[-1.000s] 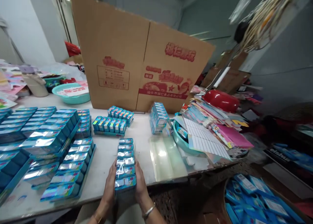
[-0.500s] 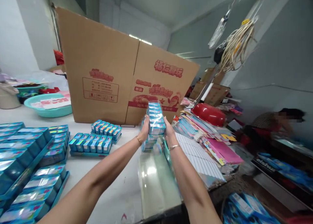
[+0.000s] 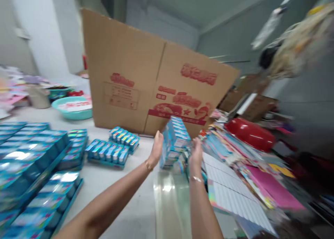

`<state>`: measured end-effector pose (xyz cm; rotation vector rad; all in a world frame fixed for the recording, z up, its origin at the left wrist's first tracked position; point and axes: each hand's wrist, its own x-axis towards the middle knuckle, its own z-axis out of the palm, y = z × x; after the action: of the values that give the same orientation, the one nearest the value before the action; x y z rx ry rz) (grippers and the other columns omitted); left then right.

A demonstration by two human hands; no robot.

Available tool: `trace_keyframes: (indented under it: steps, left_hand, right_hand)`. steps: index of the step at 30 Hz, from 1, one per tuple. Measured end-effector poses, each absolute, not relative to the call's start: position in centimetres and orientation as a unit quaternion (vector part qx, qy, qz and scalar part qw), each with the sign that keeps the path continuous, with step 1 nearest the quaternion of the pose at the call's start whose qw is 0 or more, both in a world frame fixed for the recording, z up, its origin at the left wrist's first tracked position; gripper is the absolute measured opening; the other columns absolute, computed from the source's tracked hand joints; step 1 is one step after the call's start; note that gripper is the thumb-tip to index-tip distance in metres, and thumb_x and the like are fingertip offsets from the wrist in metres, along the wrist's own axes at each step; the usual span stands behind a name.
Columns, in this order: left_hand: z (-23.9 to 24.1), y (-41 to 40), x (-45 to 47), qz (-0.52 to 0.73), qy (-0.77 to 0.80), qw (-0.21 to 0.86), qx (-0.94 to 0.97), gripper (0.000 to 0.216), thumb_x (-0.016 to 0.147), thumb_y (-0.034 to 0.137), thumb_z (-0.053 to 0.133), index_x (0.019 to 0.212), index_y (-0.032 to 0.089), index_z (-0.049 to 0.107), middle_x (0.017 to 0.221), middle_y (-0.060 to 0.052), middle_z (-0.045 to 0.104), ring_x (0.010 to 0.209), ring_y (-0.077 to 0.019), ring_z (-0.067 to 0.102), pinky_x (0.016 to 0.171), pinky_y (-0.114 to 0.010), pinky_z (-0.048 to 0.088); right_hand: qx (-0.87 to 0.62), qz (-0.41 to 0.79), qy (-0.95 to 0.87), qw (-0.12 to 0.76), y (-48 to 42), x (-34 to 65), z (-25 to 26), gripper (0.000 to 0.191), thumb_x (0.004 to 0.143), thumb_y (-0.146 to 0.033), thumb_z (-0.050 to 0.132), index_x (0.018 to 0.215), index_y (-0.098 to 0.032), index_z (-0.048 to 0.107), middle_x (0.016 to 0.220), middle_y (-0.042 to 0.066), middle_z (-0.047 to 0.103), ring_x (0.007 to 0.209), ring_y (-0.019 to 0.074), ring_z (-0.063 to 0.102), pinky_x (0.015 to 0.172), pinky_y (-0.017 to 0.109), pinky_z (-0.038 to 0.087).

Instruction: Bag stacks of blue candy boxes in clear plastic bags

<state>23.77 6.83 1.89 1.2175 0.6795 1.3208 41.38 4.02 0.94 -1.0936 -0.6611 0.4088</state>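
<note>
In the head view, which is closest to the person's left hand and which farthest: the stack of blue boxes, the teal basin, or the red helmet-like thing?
From the left hand:
1. Stack of blue boxes, just to its right.
2. Teal basin, back left on the table.
3. Red glossy object, far right on the paper piles.

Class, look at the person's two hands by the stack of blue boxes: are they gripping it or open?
Open. The left hand and right hand flank the stack of blue boxes, palms facing it, with gaps showing.
</note>
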Motion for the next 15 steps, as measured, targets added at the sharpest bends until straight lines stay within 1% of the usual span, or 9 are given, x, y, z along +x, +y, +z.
trace_keyframes:
  steps: [2, 4, 5, 7, 8, 9, 11, 13, 15]
  left_hand:
    - [-0.5, 1.1, 17.9, 0.552, 0.324, 0.552, 0.535, 0.065, 0.091, 0.056, 0.048, 0.146, 0.022, 0.042, 0.156, -0.011, 0.036, 0.146, -0.0293, 0.028, 0.12, -0.048, 0.023]
    - [-2.9, -5.5, 11.7, 0.528, 0.363, 0.502, 0.581, 0.059, 0.09, 0.044, 0.056, 0.145, 0.026, 0.045, 0.153, -0.01, 0.041, 0.141, -0.0305, 0.037, 0.116, -0.048, 0.034]
    - [-3.8, -8.7, 8.7, 0.528, 0.415, 0.448, 0.59, 0.061, 0.086, 0.039, 0.063, 0.143, 0.027, 0.047, 0.149, -0.01, 0.046, 0.138, -0.032, 0.041, 0.114, -0.048, 0.035]
    - [-5.1, -14.1, 3.0, 0.543, 0.526, 0.333, 0.564, 0.062, 0.08, 0.032, 0.07, 0.139, 0.028, 0.052, 0.144, -0.01, 0.052, 0.134, -0.0332, 0.045, 0.114, -0.048, 0.035]
    - [-5.6, -16.1, 0.2, 0.553, 0.574, 0.273, 0.539, 0.063, 0.078, 0.031, 0.072, 0.138, 0.027, 0.053, 0.142, -0.009, 0.053, 0.134, -0.0331, 0.045, 0.115, -0.048, 0.033]
    - [-6.0, -17.5, -2.4, 0.563, 0.612, 0.22, 0.511, 0.063, 0.078, 0.031, 0.072, 0.137, 0.027, 0.053, 0.142, -0.009, 0.053, 0.134, -0.0326, 0.045, 0.116, -0.046, 0.032]
    - [-7.0, -18.7, -6.9, 0.582, 0.659, 0.151, 0.452, 0.061, 0.08, 0.036, 0.07, 0.137, 0.024, 0.051, 0.141, -0.009, 0.052, 0.133, -0.0312, 0.046, 0.115, -0.045, 0.033]
    - [-8.4, -18.4, -10.1, 0.604, 0.683, 0.151, 0.383, 0.059, 0.083, 0.046, 0.064, 0.135, 0.021, 0.051, 0.136, -0.011, 0.055, 0.129, -0.0301, 0.05, 0.113, -0.046, 0.035]
    - [-10.0, -17.5, -11.9, 0.623, 0.682, 0.227, 0.311, 0.059, 0.087, 0.058, 0.053, 0.131, 0.018, 0.054, 0.131, -0.012, 0.059, 0.127, -0.03, 0.052, 0.113, -0.047, 0.036]
  right_hand:
    - [-0.527, 0.074, -0.299, 0.792, -0.6, 39.0, -2.3, 0.048, 0.089, -0.051, 0.05, 0.12, -0.017, 0.062, 0.121, 0.012, 0.064, 0.113, 0.0234, 0.06, 0.098, 0.044, 0.048]
    - [-0.539, 0.043, -0.272, 0.796, -5.1, 35.7, -6.6, 0.043, 0.088, -0.047, 0.056, 0.117, -0.016, 0.064, 0.113, 0.012, 0.066, 0.1, 0.0242, 0.065, 0.093, 0.046, 0.051]
    - [-0.56, 0.099, -0.265, 0.779, -7.2, 33.6, -8.7, 0.04, 0.087, -0.047, 0.059, 0.11, -0.016, 0.066, 0.103, 0.011, 0.069, 0.09, 0.0233, 0.066, 0.088, 0.045, 0.053]
    - [-0.607, 0.302, -0.276, 0.681, -10.8, 28.5, -12.4, 0.043, 0.082, -0.051, 0.064, 0.108, -0.017, 0.067, 0.095, 0.009, 0.071, 0.085, 0.0238, 0.068, 0.082, 0.043, 0.055]
    - [-0.605, 0.395, -0.275, 0.635, -12.2, 25.5, -13.7, 0.047, 0.082, -0.054, 0.064, 0.111, -0.018, 0.065, 0.098, 0.01, 0.071, 0.089, 0.0253, 0.068, 0.083, 0.044, 0.055]
    - [-0.585, 0.477, -0.277, 0.595, -13.2, 22.4, -14.6, 0.052, 0.082, -0.057, 0.063, 0.118, -0.019, 0.062, 0.107, 0.012, 0.071, 0.099, 0.0267, 0.067, 0.088, 0.045, 0.054]
    - [-0.51, 0.594, -0.292, 0.549, -14.0, 16.1, -15.5, 0.06, 0.085, -0.059, 0.059, 0.133, -0.024, 0.053, 0.132, 0.012, 0.061, 0.124, 0.0268, 0.056, 0.104, 0.047, 0.045]
    - [-0.437, 0.654, -0.319, 0.529, -13.6, 10.5, -15.7, 0.069, 0.085, -0.061, 0.059, 0.143, -0.026, 0.043, 0.149, 0.011, 0.046, 0.139, 0.0249, 0.04, 0.115, 0.046, 0.031]
    - [-0.4, 0.672, -0.337, 0.524, -12.9, 5.7, -15.8, 0.079, 0.084, -0.065, 0.057, 0.149, -0.026, 0.034, 0.159, 0.008, 0.03, 0.147, 0.0231, 0.026, 0.12, 0.045, 0.02]
